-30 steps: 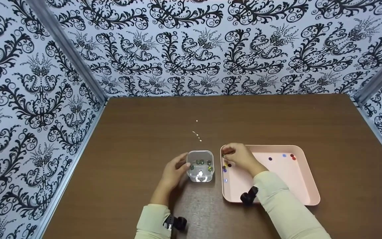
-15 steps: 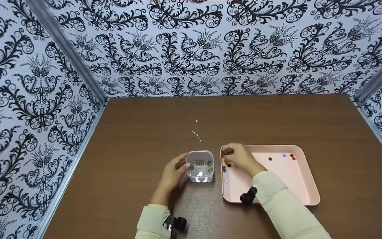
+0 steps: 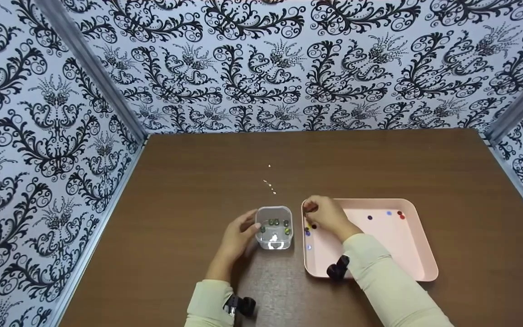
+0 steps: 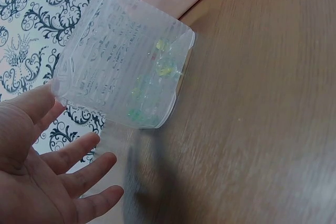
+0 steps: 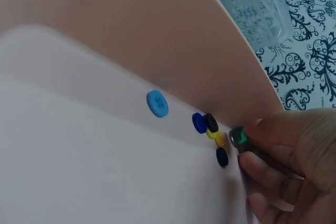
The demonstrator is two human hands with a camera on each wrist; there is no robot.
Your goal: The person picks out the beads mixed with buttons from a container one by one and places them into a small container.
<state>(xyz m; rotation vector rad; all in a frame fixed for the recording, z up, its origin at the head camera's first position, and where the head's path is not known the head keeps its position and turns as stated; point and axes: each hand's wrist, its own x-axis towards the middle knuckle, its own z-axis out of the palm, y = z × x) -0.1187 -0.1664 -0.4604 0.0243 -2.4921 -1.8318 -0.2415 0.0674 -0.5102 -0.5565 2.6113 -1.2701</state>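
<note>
Upright on the table, a clear plastic container (image 3: 274, 240) holds several green and yellow glass marbles (image 3: 287, 231). My left hand (image 3: 238, 231) touches its left side with thumb and forefinger; in the left wrist view the other fingers (image 4: 86, 177) spread loosely. My right hand (image 3: 328, 215) reaches into the far left corner of a pink tray (image 3: 409, 245). Its thumb and fingers pinch a green marble (image 5: 239, 136), seen in the right wrist view. Beside that marble, several buttons lie along the tray wall: light blue (image 5: 157, 103), dark blue (image 5: 199, 123), yellow and dark ones.
Towards the tray's far right lie a dark button (image 3: 370, 217), a light blue button (image 3: 389, 212) and red ones (image 3: 402, 216). Small white specks (image 3: 269, 184) sit on the brown table (image 3: 189, 181) behind the container. Patterned walls (image 3: 261, 81) stand behind and left.
My right hand and forearm have shifted very slightly left, with the fingers still in the tray corner. My left hand and the container stay where they were.
</note>
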